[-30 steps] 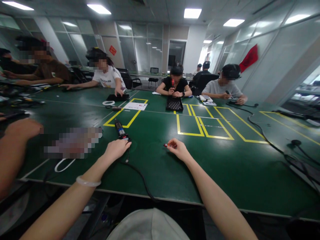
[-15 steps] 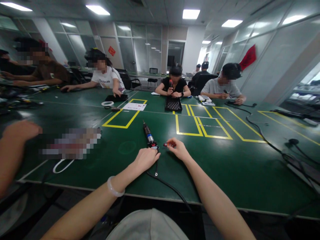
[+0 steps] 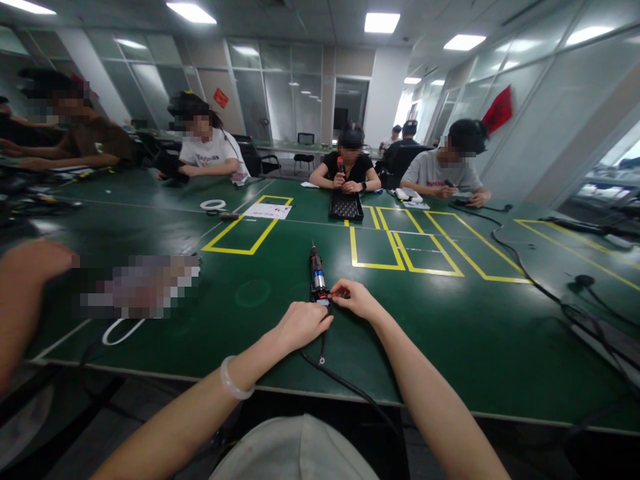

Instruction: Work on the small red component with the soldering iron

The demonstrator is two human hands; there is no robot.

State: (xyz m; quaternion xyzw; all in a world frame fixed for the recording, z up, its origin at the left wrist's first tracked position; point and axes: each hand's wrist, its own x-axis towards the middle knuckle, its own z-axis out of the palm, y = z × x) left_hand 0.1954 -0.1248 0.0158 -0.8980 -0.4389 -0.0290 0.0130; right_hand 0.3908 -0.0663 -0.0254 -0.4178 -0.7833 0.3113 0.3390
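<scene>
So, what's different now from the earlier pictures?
The left hand has brought the dark, blue-banded tool rightward, close beside the right hand. Across the table, a person in white has picked up a black object. The right hand stayed about where it was, pinching a small reddish piece; the paper and black tray stayed put.

Head camera — forward and down across a green table (image 3: 450, 333)
From the person's head at the near side, the lens takes in forearms (image 3: 425, 380) at the bottom, with the left hand (image 3: 303, 323) and right hand (image 3: 357, 299) close by, just below mid-view. The angle is wide — it reaches past the tabletop to co-workers (image 3: 357, 165) seated opposite, glass partitions (image 3: 280, 100) farther off and ceiling lights (image 3: 381, 23) up top.
</scene>
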